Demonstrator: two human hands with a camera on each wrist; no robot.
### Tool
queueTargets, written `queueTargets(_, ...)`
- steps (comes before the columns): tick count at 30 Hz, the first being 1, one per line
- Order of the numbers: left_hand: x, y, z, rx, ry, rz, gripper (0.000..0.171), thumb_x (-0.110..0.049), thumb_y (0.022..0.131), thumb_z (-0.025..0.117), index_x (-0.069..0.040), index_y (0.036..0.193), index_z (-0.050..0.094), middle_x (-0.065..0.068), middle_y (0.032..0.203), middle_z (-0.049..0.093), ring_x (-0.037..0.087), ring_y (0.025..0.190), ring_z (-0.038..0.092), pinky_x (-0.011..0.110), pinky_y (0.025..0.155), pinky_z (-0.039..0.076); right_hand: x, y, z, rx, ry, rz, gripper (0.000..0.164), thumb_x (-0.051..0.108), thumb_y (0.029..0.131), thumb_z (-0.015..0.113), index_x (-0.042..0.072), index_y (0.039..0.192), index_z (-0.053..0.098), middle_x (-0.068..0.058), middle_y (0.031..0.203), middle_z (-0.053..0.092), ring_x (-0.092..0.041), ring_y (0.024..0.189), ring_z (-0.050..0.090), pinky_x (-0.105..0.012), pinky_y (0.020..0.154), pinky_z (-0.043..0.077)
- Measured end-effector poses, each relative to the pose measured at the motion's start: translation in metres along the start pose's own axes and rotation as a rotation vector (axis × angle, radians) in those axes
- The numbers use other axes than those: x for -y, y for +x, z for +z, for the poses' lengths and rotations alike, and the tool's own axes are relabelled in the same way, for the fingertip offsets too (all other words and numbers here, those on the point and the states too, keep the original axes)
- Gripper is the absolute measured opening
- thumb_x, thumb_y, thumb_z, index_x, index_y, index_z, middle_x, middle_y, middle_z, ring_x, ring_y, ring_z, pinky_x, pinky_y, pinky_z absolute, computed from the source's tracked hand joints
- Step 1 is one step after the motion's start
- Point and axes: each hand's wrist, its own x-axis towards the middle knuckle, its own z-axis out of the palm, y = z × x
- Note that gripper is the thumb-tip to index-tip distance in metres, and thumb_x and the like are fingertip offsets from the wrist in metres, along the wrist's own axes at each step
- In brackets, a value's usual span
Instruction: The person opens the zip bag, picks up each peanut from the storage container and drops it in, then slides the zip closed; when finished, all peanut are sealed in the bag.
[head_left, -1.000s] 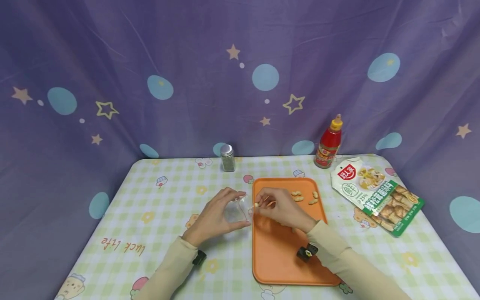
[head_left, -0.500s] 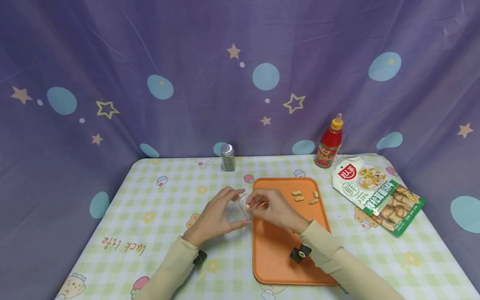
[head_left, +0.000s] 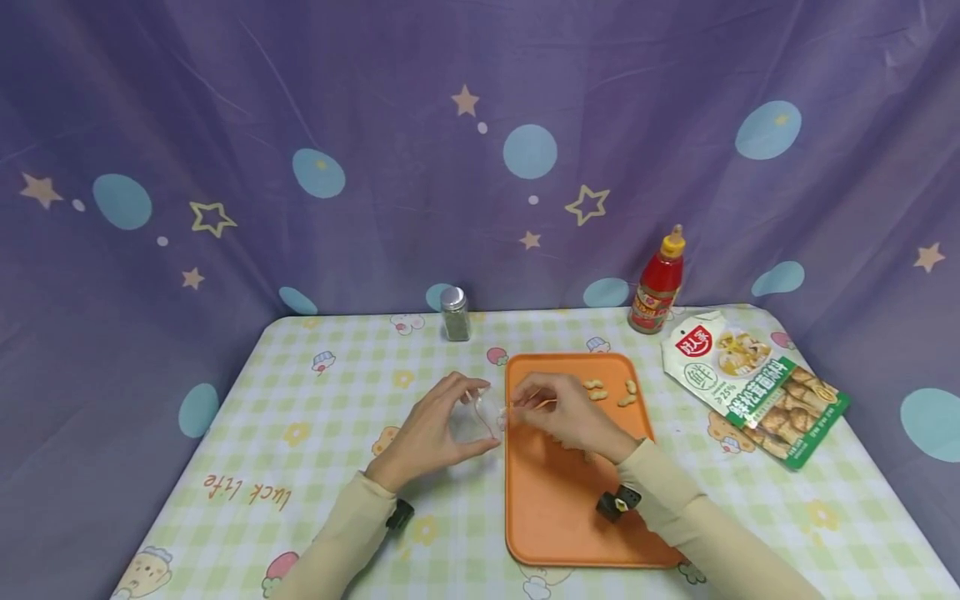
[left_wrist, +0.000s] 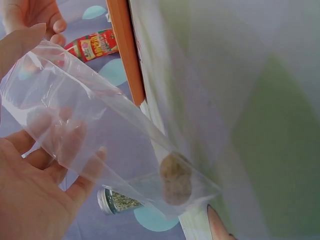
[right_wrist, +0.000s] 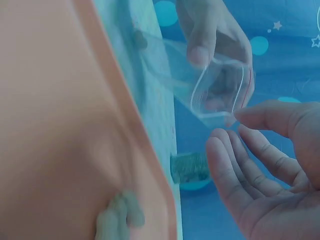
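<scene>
My left hand (head_left: pixel 431 429) holds a clear zip bag (left_wrist: pixel 110 125) between thumb and fingers, its mouth spread toward the right. One peanut (left_wrist: pixel 175 180) lies at the bag's bottom end. Just right of the mouth is my right hand (head_left: pixel 566 414), its fingers loosely bent over the tray. In the right wrist view those fingers (right_wrist: pixel 250 175) are spread and hold nothing, one fingertip right at the bag's edge. Several unshelled peanuts (head_left: pixel 597 395) lie at the far right of the orange tray (head_left: pixel 555 525); my right hand and forearm hide part of it.
At the back of the table stands a small shaker (head_left: pixel 455 315) with a metal cap. A red sauce bottle (head_left: pixel 657 287) is at the back right. In front of it lies a green and white food pouch (head_left: pixel 757 387). A purple curtain (head_left: pixel 375 242) hangs behind the table.
My right hand brought a peanut to the bag's mouth and has drawn back slightly right, its fingers now apart and without the peanut. My left hand stays with the bag.
</scene>
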Motion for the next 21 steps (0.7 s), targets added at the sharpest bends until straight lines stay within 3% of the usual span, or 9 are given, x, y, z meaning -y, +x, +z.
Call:
queueTargets(5, 0.000, 0.000, 0.000, 0.015, -0.004, -0.019, 0.077, -0.051, 0.078, 0.090, -0.021, 0.142, 0.058, 0.004, 0.118, 0.067, 0.019, 0.108, 0.063, 0.044, 0.096, 0.057, -0.010, -0.009, -0.012, -0.019, -0.029, 0.031, 0.011, 0.016, 0.096, 0.076, 0.009, 0.104, 0.075, 0.001, 0.100, 0.076, -0.014, 0.091, 0.072, -0.030, 0.082, 0.060)
queueTargets(13, 0.000, 0.000, 0.000, 0.017, 0.021, -0.017, 0.079, -0.051, 0.078, 0.089, -0.023, 0.145, 0.057, 0.003, 0.118, 0.068, 0.013, 0.107, 0.060, 0.040, 0.096, 0.057, -0.035, -0.033, -0.028, -0.057, -0.154, 0.054, 0.006, 0.009, 0.093, 0.077, 0.009, 0.098, 0.074, 0.000, 0.091, 0.074, -0.009, 0.082, 0.067, -0.025, 0.075, 0.057)
queueTargets(21, 0.001, 0.000, 0.000, 0.021, 0.040, -0.016, 0.080, -0.052, 0.078, 0.089, -0.024, 0.146, 0.056, 0.002, 0.118, 0.068, 0.013, 0.108, 0.061, 0.036, 0.096, 0.055, -0.045, -0.059, -0.038, -0.032, -0.207, 0.158, 0.015, 0.015, 0.088, 0.084, 0.008, 0.094, 0.072, 0.002, 0.081, 0.068, -0.003, 0.067, 0.059, -0.020, 0.063, 0.049)
